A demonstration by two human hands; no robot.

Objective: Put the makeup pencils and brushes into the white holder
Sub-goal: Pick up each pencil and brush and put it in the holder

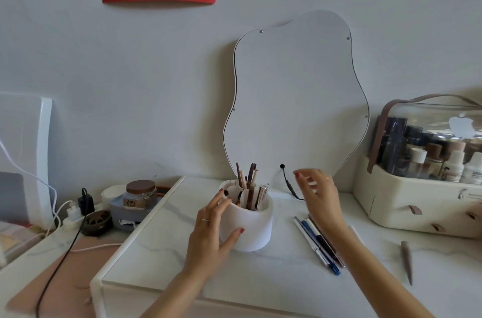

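Observation:
The white holder stands mid-table with several pencils and brushes upright inside it. My left hand wraps its left side, thumb on the front wall and fingertips at the rim. My right hand hovers just right of the holder, above the table, fingers loosely spread and holding nothing. Several pens and pencils lie side by side on the table under my right forearm. A brown pointed pencil lies alone at the far right.
A wavy mirror leans on the wall behind the holder, a black cable hanging at its base. A cream cosmetics case with bottles stands at right. A jar, chargers and cords crowd the lower left surface.

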